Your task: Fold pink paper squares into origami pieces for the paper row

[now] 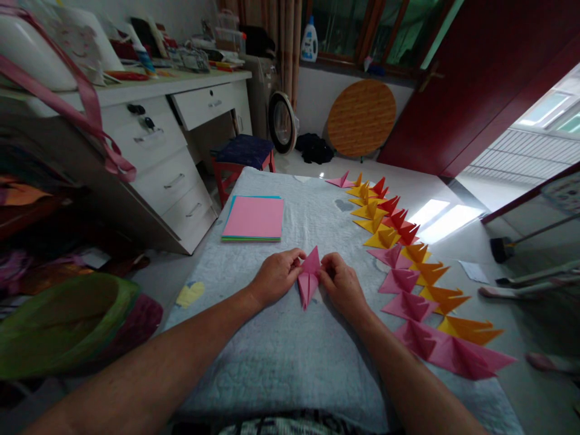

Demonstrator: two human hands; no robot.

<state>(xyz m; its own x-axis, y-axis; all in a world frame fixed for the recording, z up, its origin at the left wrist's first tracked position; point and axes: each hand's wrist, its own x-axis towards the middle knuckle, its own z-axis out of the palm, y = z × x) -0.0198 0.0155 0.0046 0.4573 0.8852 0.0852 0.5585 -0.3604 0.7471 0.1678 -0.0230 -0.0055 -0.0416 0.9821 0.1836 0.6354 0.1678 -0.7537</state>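
Observation:
A pink piece of origami paper (310, 279), folded into a narrow diamond, stands between my two hands above the cloth-covered table (272, 350). My left hand (278, 275) pinches its left edge between thumb and fingers. At its right edge, my right hand (342, 281) grips it the same way, with the fingers curled in. A crease line runs down the lower half of the paper. Beyond my left hand lies a stack of square coloured paper (254, 217), pink on top with blue and green edges showing.
Rows of folded paper cranes in pink (399, 279), yellow (372, 225), red (399, 217) and orange (446, 297) line the table's right side. A stool (244, 151) stands past the far left corner. A green basket (67, 320) is on the left, near a white desk (154, 145).

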